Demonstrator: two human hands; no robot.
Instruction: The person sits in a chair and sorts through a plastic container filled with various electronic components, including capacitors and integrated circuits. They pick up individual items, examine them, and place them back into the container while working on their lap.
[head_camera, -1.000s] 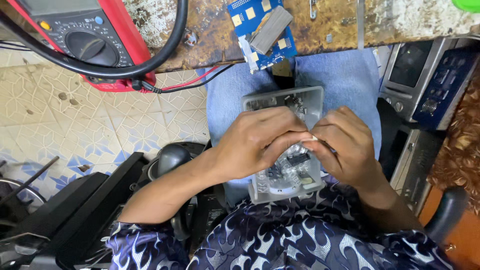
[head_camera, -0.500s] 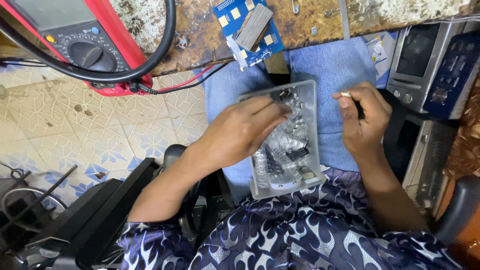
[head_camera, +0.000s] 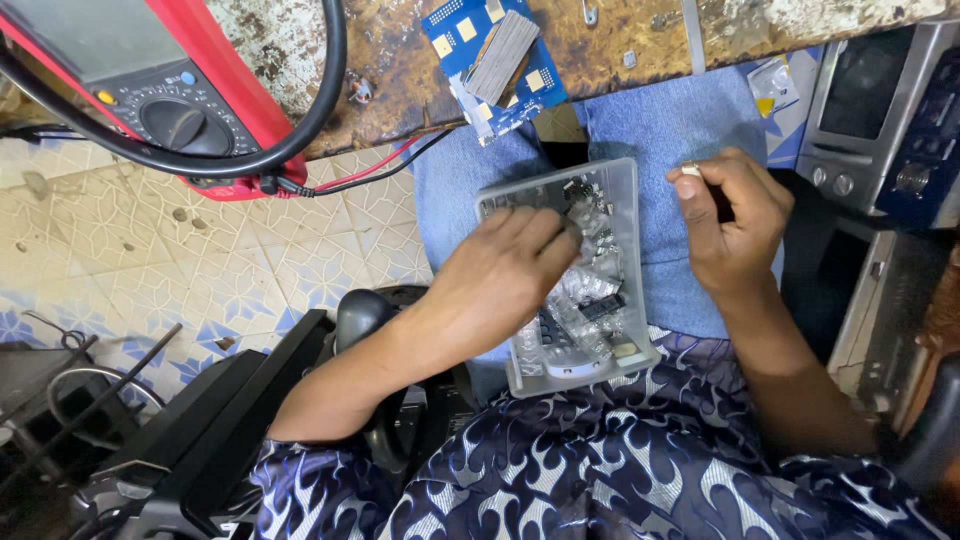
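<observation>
Sorting step in hand: left hand (head_camera: 500, 275) digs fingers-down into a clear plastic tray (head_camera: 620, 190) on the lap, fingers loosely curled among crinkly clear packets and small dark chips. Right hand (head_camera: 735, 220) is lifted beside the tray, pinched shut on a tiny pale part (head_camera: 690, 170). Next move likely demands fine fingertip picking

A red multimeter (head_camera: 150, 90) lies at the top left on the desk (head_camera: 640, 40) — its grey screen (head_camera: 75, 35) is cut by the frame edge. At far right a grey device (head_camera: 865, 110) shows a dark rectangular screen (head_camera: 878, 85). Beside it sits a small clear packet (head_camera: 772, 85) (yellow patch inside). The clear plastic box (head_camera: 625, 200) on the lap holds small transparent packets (head_camera: 590, 290).
</observation>
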